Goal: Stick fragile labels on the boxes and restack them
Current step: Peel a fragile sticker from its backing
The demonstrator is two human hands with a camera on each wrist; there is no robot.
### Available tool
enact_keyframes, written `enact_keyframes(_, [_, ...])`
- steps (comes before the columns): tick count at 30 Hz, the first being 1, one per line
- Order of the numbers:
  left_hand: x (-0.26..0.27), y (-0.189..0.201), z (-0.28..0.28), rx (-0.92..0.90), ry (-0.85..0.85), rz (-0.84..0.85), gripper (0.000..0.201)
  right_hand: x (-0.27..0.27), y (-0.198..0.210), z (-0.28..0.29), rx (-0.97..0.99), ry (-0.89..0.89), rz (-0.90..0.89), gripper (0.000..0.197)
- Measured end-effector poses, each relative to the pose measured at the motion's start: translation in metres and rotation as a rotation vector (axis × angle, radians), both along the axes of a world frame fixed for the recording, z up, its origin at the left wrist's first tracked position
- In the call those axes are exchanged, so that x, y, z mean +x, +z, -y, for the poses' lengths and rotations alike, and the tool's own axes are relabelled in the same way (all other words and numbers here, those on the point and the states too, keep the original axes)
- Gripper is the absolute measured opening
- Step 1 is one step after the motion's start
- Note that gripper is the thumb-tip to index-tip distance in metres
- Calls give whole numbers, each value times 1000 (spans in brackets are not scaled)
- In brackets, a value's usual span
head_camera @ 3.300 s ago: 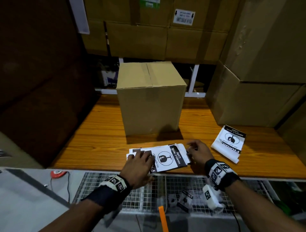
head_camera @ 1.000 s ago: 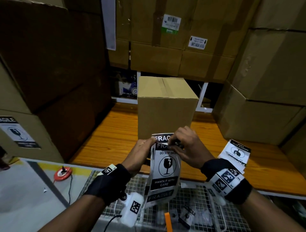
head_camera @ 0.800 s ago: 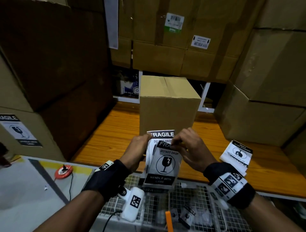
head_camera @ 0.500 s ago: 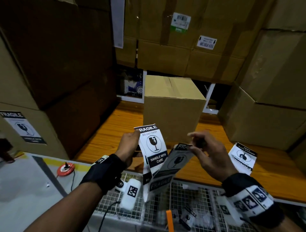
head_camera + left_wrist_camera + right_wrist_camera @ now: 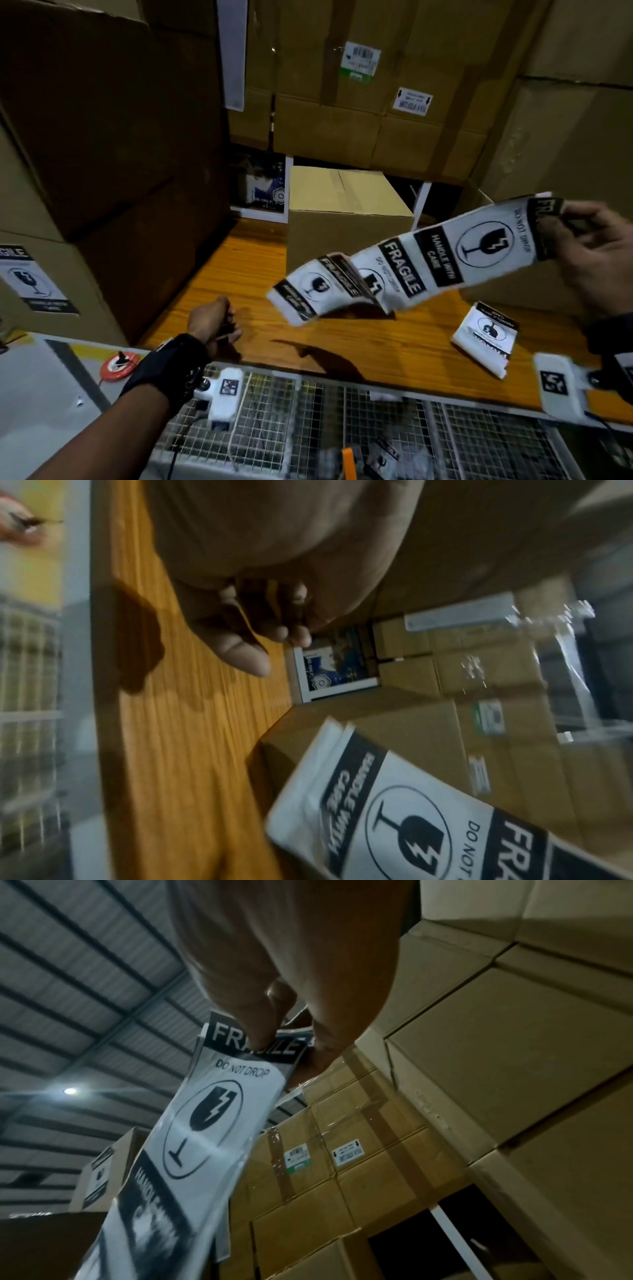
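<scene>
Right hand point(image 5: 596, 255) up at right, fingers point(image 5: 260, 1020) pinching top edge of label strip point(image 5: 411, 270); strip trailing leftward in air before small box point(image 5: 346, 219) on table point(image 5: 239, 274). Left hand point(image 5: 212, 322) low over table's near edge, fingers point(image 5: 246, 653) loosely curled, holding nothing. Second label bundle point(image 5: 486, 337) flat at right; bare wood between.

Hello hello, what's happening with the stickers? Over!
Right hand pinches label strip, airborne. Left hand low over table, fingers curled. Box unlabelled, unobstructed.
</scene>
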State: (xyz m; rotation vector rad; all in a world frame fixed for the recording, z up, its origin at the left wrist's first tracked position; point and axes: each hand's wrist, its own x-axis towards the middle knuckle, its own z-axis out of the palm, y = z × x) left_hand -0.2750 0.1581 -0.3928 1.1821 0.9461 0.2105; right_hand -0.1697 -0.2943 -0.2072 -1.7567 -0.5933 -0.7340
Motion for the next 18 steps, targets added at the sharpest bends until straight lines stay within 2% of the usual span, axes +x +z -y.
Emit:
enact_keyframes(1, [-1, 0, 2, 94, -12, 22, 26, 2, 0, 3, 25, -6, -9, 15])
enact_keyframes(3, [-1, -1, 11, 422, -118, 120, 26, -1, 5, 0, -17, 8, -23, 13])
enact_keyframes(5, [-4, 10, 32, 766, -346, 225, 13, -6, 14, -10, -91, 70, -35, 13])
enact_keyframes(6, [-5, 17, 46, 863, -482, 266, 20, -10, 20, -17, -119, 121, -47, 14])
enact_keyframes(8, [-3, 31, 76, 922, -709, 362, 58, -18, 35, -31, -180, 193, -44, 15])
enact_keyframes(10, [0, 46, 105, 915, -844, 489, 89, -23, 51, -41, -196, 237, -14, 15])
enact_keyframes(12, [5, 61, 127, 875, -945, 605, 100, -26, 64, -49, -186, 274, 12, 14])
enact_keyframes(13, [7, 68, 135, 888, -986, 642, 91, -26, 69, -52, -187, 277, 32, 15])
enact_keyframes(15, [13, 76, 146, 929, -985, 704, 53, -22, 78, -53, -178, 228, 69, 17])
enact_keyframes(16, [15, 78, 146, 889, -967, 705, 36, -17, 81, -52, -163, 186, 64, 18])
enact_keyframes(18, [18, 75, 139, 728, -942, 622, 25, -2, 83, -44, -147, 86, 34, 20])
